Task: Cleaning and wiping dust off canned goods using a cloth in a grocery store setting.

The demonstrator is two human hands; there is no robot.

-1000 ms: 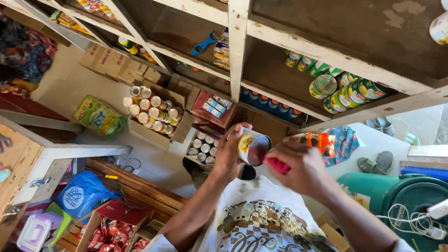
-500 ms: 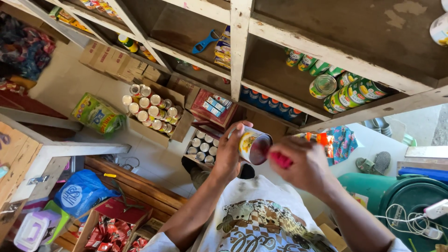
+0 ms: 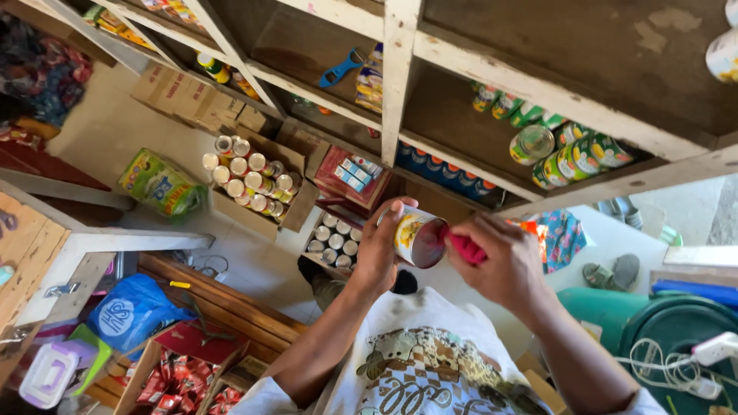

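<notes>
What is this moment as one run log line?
left hand: holds can | right hand: presses red cloth on can end | above open box of cans

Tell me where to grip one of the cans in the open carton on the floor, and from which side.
Grip a can by its round side wall just under the top rim, coming straight down from above. The cans stand upright and packed close in the cardboard carton, so only their tops are exposed; an edge can likely gives the fingers most room.

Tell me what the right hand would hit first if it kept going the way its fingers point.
The right hand pinches a red cloth pointing left at the tin can that the left hand holds. It would meet the can's end first; the cloth looks already against it.
</notes>
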